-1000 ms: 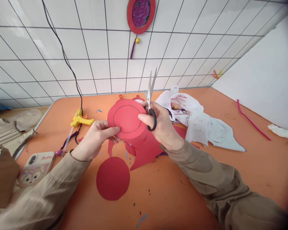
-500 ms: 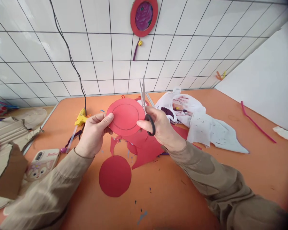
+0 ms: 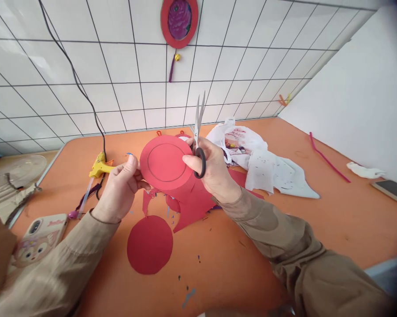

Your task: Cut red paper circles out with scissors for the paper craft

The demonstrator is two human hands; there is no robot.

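Note:
A round red card disc (image 3: 167,164) with a circle drawn inside its rim is raised above the table, tilted toward me. My right hand (image 3: 213,169) pinches the disc's right edge under the thumb. That same hand also holds scissors (image 3: 198,127) with black handles, blades pointing up and slightly apart. At the disc's left edge, my left hand (image 3: 120,187) has its thumb lifted off the card and its fingertips close to the lower left rim. A second, darker red disc (image 3: 150,245) lies flat on the table below. Red card scraps (image 3: 191,204) lie behind and under the raised disc.
A yellow glue gun (image 3: 99,165) and a phone in a cartoon case (image 3: 39,240) lie left. White plastic bags (image 3: 267,169) and a magenta stick (image 3: 328,156) are right. A red round ornament (image 3: 179,42) hangs on the tiled wall. Cardboard (image 3: 0,251) stands at far left.
My left thumb has come off the disc's face and that hand has loosened from it. The right hand keeps the disc and scissors, the blades tipping slightly right. My view has swung right.

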